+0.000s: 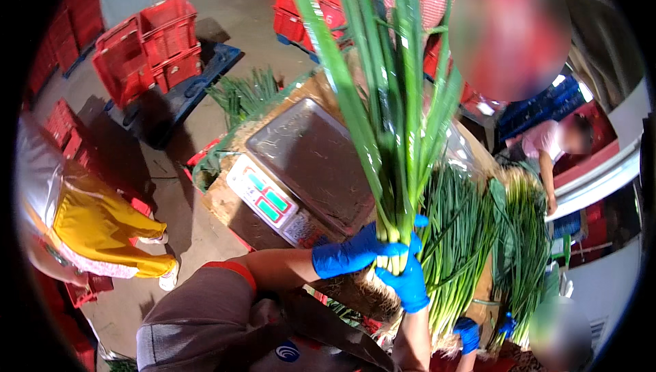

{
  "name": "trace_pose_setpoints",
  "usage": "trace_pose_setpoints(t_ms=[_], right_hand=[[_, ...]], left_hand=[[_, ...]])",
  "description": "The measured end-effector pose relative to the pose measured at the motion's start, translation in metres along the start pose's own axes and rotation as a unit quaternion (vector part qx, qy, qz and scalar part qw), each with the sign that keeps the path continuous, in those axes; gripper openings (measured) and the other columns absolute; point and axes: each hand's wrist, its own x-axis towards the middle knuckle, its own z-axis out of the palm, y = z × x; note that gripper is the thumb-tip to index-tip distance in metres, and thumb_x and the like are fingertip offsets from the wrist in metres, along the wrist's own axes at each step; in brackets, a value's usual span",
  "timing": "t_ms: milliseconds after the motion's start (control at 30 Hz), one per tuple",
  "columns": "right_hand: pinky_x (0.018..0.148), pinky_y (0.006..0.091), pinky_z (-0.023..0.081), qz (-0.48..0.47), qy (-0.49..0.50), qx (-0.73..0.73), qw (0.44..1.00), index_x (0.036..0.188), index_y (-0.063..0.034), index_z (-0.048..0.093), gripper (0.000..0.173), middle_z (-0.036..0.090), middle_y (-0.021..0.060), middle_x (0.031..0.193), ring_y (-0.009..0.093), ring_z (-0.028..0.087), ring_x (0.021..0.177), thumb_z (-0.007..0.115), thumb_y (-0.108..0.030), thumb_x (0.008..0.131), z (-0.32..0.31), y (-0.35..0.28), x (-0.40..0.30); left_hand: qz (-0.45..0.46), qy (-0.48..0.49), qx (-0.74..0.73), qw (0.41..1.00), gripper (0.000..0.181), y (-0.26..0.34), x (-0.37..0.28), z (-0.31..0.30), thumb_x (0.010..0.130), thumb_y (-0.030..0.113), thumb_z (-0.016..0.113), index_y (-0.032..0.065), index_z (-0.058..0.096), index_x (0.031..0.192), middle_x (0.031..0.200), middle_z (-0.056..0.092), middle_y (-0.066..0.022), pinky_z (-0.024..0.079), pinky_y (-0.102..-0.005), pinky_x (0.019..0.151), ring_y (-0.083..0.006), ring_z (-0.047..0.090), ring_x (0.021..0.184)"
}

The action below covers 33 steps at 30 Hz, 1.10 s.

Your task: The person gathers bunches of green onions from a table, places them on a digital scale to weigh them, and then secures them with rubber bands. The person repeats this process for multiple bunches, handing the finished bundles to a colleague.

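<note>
A bunch of long green onions (394,167) stands up between my hands, leaves upward and stringy roots below. My left hand (346,256), in a blue glove, wraps the white stems from the left. Just below it, my right hand (407,282), also gloved in blue, grips the stem bases. Left of the bunch lies a digital scale with a dark metal pan (312,162) and a lit display panel (264,195); only loose bits show on the pan. A large pile of green onions (456,239) lies close to the right of my hands.
Another green onion pile (525,239) lies farther right, by a co-worker's blue-gloved hands (466,333). Red crates (169,44) stand on a blue pallet (220,67). A person in yellow trousers (97,223) is at left. More people are beyond the table (484,290).
</note>
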Motion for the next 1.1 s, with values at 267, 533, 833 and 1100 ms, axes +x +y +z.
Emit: trace_pose_setpoints(t_ms=[267,533,833,1100], right_hand=[[0.071,0.0429,0.051,-0.04,-0.112,-0.552,0.826,0.11,-0.005,0.053,0.057,0.064,0.0214,0.089,0.038,0.063,0.081,0.07,-0.04,0.069,0.008,0.012,0.153],[0.07,0.0453,0.05,-0.067,-0.055,-0.546,0.833,0.137,-0.0215,0.034,0.081,0.062,0.0211,0.099,0.038,0.063,0.082,0.069,-0.044,0.068,0.016,0.01,0.147],[0.084,0.0395,0.046,-0.188,0.065,-0.431,0.88,0.12,-0.0057,0.055,0.068,0.062,0.0173,0.103,0.033,0.059,0.093,0.079,-0.03,0.061,-0.001,0.005,0.107],[0.086,0.0381,0.045,-0.213,0.116,-0.35,0.905,0.113,-0.0041,0.061,0.05,0.063,0.0155,0.104,0.03,0.059,0.094,0.076,-0.018,0.068,-0.013,0.013,0.091]], left_hand=[[-0.109,0.218,0.048,0.969,0.037,0.044,-0.043,-0.07,0.09,0.023,0.057,0.0016,0.052,0.12,0.111,0.059,-0.009,0.044,-0.0292,0.091,-0.0165,0.056,0.102],[-0.102,0.275,0.01,0.956,0.041,0.078,-0.193,-0.085,0.093,0.019,0.048,-0.0062,0.045,0.126,0.125,0.053,-0.0172,0.037,-0.0371,0.102,-0.0254,0.05,0.119],[-0.105,0.343,0.053,0.932,0.042,0.07,-0.242,-0.091,0.095,0.023,0.041,-0.0047,0.047,0.126,0.123,0.054,-0.0197,0.041,-0.0363,0.097,-0.0265,0.054,0.112],[-0.141,0.281,0.112,0.943,0.039,0.055,-0.209,-0.07,0.094,0.026,0.049,-0.0042,0.054,0.118,0.112,0.061,-0.0157,0.043,-0.0363,0.096,-0.0249,0.057,0.107]])
